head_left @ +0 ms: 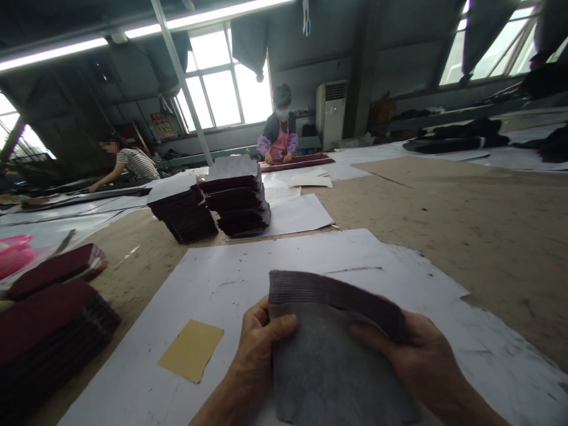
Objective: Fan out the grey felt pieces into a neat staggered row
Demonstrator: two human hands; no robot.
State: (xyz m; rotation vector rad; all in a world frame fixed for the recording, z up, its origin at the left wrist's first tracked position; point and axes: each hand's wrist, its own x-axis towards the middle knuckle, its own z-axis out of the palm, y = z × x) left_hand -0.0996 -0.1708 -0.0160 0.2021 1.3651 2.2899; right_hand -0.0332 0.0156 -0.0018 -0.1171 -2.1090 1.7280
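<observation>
Between my two hands is a stack of grey fabric pieces (328, 367), its layered top edge fanned out and curving down to the right. My left hand (257, 349) grips the left side, thumb lying on the front face. On the right side, my right hand (412, 349) is closed around the edge, its thumb pressed on the front and its other fingers mostly hidden behind. Beneath the stack lies a large sheet of white paper (222, 272). A small yellow card (191, 350) rests on that paper, left of my left hand.
Two tall piles of dark cut pieces, a left pile (184, 213) and a right pile (237, 198), stand beyond the paper. Maroon stacks (48, 319) sit at the left beside a pink plastic item (16, 255). Across the brown table (465, 219), a person in a pink apron (280, 142) handles maroon fabric.
</observation>
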